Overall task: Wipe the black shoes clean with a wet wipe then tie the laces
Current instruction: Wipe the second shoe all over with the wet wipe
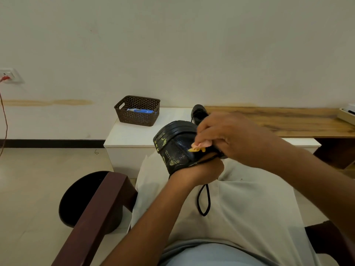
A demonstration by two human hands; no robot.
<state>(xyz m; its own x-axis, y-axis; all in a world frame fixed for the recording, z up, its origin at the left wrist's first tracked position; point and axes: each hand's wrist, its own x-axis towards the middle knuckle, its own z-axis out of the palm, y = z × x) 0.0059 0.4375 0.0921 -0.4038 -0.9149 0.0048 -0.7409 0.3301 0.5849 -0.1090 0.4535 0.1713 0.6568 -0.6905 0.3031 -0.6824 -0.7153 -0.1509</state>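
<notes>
Over the lap — black shoe (175,148) in both hands

Domestic room: tiled floor (38,179), plain wall with socket (8,75), wooden-armed chair (96,214), low white cabinet (130,135), wicker-style basket (137,110).

A basket (137,110) sits on the low table (126,135), a packet (141,111) inside it. At its three o'clock lies a second shoe (198,112). At its seven o'clock, on the floor, stands a bin (80,198).
</notes>
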